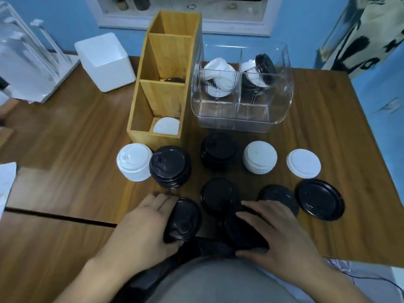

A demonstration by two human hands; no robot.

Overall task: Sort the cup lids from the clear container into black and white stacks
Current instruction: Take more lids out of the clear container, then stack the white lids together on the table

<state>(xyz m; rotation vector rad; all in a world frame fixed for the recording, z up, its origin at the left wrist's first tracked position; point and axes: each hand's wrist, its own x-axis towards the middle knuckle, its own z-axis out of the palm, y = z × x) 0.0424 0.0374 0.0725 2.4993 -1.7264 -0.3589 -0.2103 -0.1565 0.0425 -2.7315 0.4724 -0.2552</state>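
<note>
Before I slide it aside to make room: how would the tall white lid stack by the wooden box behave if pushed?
The white lid stack looks like thin nested plastic, so probably light. It stands several lids high, so a push near its top may tip or fan it. The black stack touches its right side and would likely shift too.

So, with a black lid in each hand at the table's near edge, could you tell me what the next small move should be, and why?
Probably set the black lid in the left hand onto the tall black stack just ahead of it. That stack stands closest, beside the white stack, and matches in colour. The right hand rests on other black lids, and the clear container still holds mixed lids.
</note>
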